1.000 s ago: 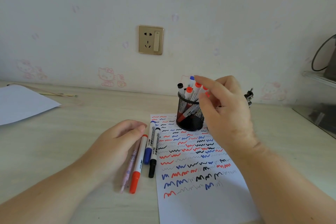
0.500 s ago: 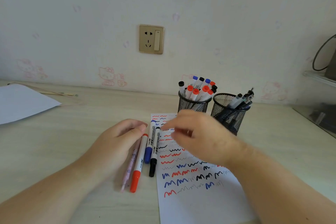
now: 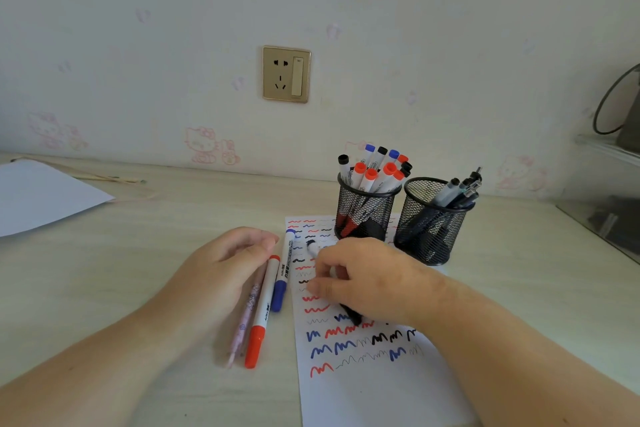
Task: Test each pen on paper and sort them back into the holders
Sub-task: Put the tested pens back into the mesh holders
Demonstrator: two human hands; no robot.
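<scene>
Your right hand [image 3: 360, 281] pinches the black marker [image 3: 313, 248] over the scribbled paper [image 3: 363, 357]. Your left hand [image 3: 221, 274] rests flat, holding nothing. 3 pens [image 3: 265, 308] await beside it; both holders [image 3: 367, 215] look largely refilled.

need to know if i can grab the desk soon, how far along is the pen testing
Mostly done, it seems. The paper is covered in squiggles, and both mesh holders, left holder and right holder, already hold pens. In hand: the right hand grips a black marker over the paper. Left: the blue marker, red marker and pink pen lying by the left hand.
</scene>
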